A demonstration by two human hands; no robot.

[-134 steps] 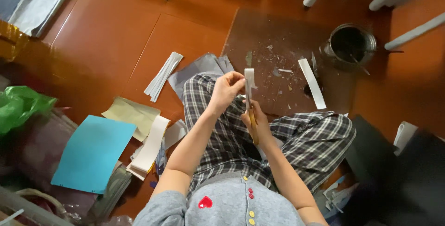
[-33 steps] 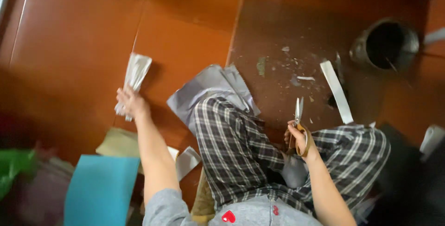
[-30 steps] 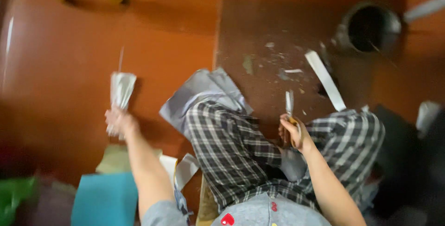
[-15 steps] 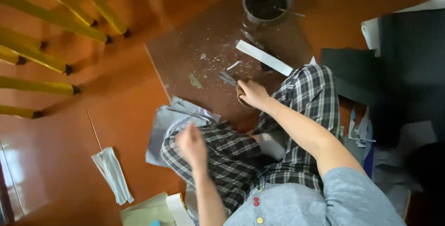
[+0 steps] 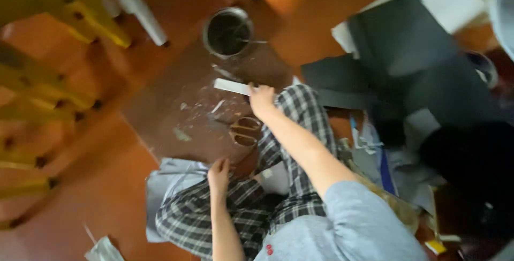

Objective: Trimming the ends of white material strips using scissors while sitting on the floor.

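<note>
My right hand [image 5: 261,99] reaches forward and its fingers close on the end of a long white paper strip [image 5: 231,86] lying on the brown board [image 5: 176,106]. A pair of scissors [image 5: 244,131] with tan handles lies on the board beside my plaid trouser leg [image 5: 300,127], in neither hand. My left hand [image 5: 218,174] rests on my left knee with curled fingers and holds nothing that I can see. Grey paper [image 5: 166,178] lies under my left leg.
A dark round tin [image 5: 228,31] stands at the far edge of the board. Yellow furniture legs [image 5: 48,52] and white legs [image 5: 136,9] stand to the left and back. Black and white sheets [image 5: 407,63] pile up on the right. Paper scraps dot the board.
My right hand has let go of the scissors, which now lie on the board, and has moved onto the white strip. My left hand came back from the floor to my knee.
</note>
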